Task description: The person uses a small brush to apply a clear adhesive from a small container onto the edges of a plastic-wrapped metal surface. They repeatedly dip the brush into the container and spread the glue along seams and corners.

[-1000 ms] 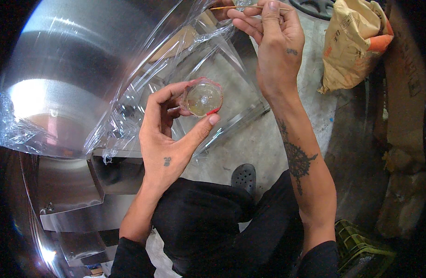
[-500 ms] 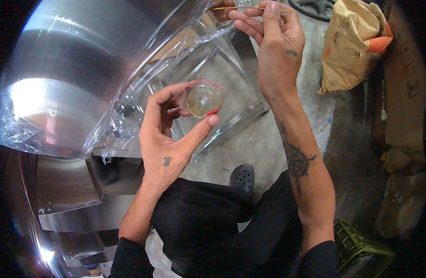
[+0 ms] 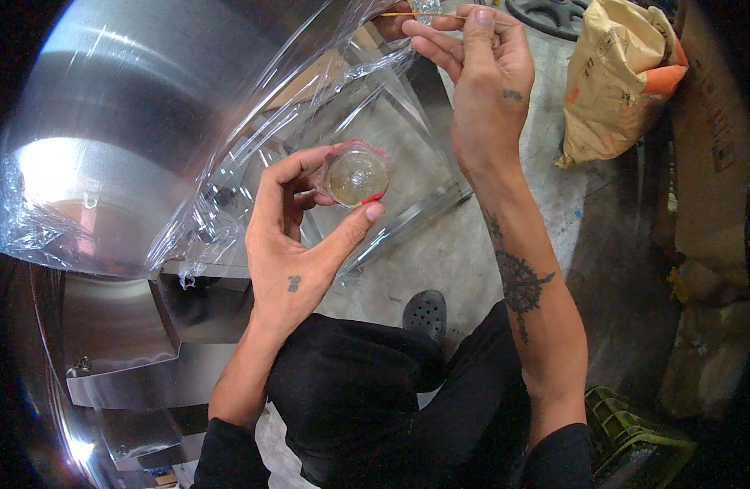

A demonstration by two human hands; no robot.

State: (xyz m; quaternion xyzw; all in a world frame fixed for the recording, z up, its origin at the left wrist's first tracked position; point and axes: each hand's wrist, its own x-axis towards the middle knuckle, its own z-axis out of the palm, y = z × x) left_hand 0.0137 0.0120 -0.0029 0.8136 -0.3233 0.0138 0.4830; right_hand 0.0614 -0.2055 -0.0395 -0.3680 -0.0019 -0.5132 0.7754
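Observation:
My left hand (image 3: 297, 236) grips a small clear round cup (image 3: 356, 175) with yellowish liquid in it and a red mark on its rim, held in front of me over the floor. My right hand (image 3: 481, 73) is raised farther out and pinches a thin yellow stick (image 3: 415, 15) between thumb and fingers. The stick's tip points left toward the edge of a metal frame (image 3: 407, 138) wrapped in clear plastic film (image 3: 252, 155). What the tip touches is hidden by the film.
A large shiny steel drum (image 3: 122, 130) under plastic film fills the left side, with steel brackets (image 3: 147, 326) below it. A tan paper sack (image 3: 615, 81) lies at the upper right. A green crate (image 3: 627, 432) stands by my right elbow. A dark clog (image 3: 424, 314) rests on the concrete floor.
My right hand has shifted very slightly with the stick; the left hand keeps the cup in the same place.

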